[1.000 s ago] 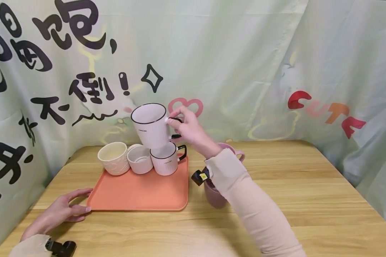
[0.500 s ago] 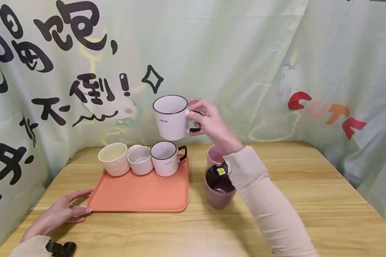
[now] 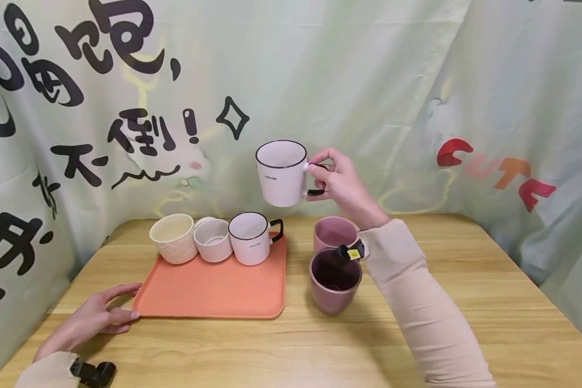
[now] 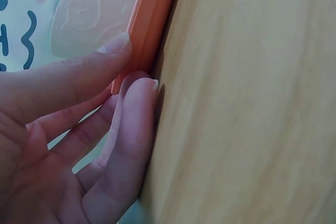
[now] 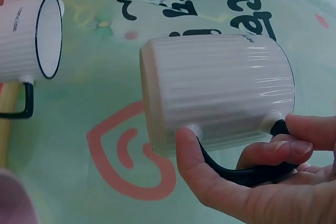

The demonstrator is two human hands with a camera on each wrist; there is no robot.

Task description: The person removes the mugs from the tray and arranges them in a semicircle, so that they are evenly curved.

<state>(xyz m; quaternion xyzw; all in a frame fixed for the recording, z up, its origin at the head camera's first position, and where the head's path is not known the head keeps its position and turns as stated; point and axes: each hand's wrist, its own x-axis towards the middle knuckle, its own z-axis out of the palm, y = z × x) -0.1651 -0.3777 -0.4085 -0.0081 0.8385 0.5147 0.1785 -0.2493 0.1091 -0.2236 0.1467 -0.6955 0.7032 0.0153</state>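
My right hand (image 3: 341, 180) grips the black handle of a white ribbed mug (image 3: 282, 180) with a black rim, held upright in the air above the table's back edge. In the right wrist view, fingers curl round that handle. My left hand (image 3: 94, 318) pinches the near left corner of an orange tray (image 3: 208, 293), thumb on top and fingers at the underside in the left wrist view. Along the tray's back stand a cream embossed cup (image 3: 173, 242), a small white ribbed cup (image 3: 213, 245) and a second white mug (image 3: 250, 245) with a black handle.
Right of the tray, two mauve cups stand on the wooden table (image 3: 465, 302): a nearer one (image 3: 334, 299) and a farther one (image 3: 337, 231), below my right forearm. A printed curtain (image 3: 368, 81) hangs behind the table.
My right hand has carried the white mug up and to the right, away from over the cups on the tray. The left hand stays at the tray corner.
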